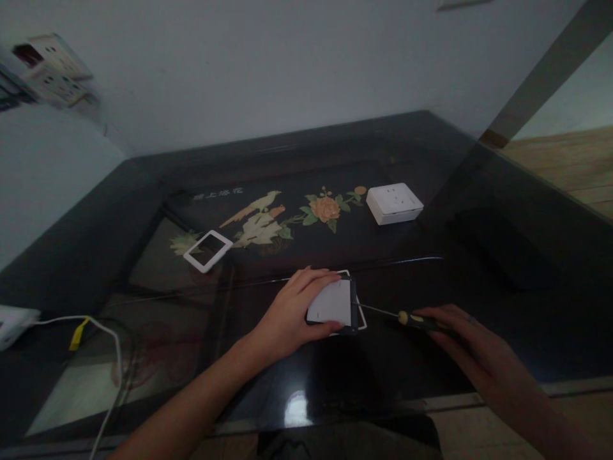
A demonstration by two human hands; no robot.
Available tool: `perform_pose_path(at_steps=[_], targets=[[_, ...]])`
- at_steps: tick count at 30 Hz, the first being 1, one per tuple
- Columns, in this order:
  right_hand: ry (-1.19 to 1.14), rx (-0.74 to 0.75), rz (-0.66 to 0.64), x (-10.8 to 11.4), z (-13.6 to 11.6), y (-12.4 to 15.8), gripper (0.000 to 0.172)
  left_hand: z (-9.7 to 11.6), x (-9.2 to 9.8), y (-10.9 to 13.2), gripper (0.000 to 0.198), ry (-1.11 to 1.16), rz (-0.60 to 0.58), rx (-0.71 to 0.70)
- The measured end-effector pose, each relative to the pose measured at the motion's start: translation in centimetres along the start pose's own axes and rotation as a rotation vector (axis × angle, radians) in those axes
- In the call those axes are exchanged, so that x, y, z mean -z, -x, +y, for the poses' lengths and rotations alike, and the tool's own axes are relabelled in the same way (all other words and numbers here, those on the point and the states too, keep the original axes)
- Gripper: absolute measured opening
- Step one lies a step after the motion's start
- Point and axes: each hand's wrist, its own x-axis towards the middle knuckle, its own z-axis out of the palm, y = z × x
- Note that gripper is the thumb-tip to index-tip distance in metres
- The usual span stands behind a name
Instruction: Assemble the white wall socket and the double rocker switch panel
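My left hand point(299, 310) grips a flat switch plate point(332, 303) with a white face and a dark edge, thumb on its near side and fingers along its far side. Beneath the plate, a thin white frame point(361, 317) sticks out on the right. A screwdriver point(412, 319) with a yellow and black handle is held by my right hand point(462, 338). Its thin metal shaft points left, and the tip meets the dark right edge of the plate. Whether the tip is under that edge or only against it cannot be made out.
A white square frame point(208, 251) lies to the left on the black glossy table point(397, 268). Farther back on the right stands a white socket box point(394, 203). A white cable point(117, 358) with a yellow tag runs along the left. Wall sockets point(57, 70) are at upper left.
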Motion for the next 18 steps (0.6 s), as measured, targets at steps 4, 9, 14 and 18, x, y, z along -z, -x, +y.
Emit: perform_pose_path(at_steps=[4,9,14,18], targets=[[0.036,0.038,-0.037,0.3,0.4,-0.8,0.025,-0.2,-0.1,-0.1,0.068,0.000,-0.006,-0.016],[0.085,0.134,-0.081,0.8,1.2,-2.3,0.025,-0.1,0.0,0.0,0.070,-0.014,-0.008,-0.038],[0.067,0.217,-0.119,1.0,1.7,-3.8,0.022,-0.1,0.1,-0.1,0.072,-0.055,-0.010,-0.052],[0.098,0.287,-0.148,1.2,1.5,-5.0,0.019,-0.1,0.2,-0.2,0.068,-0.069,-0.021,-0.090]])
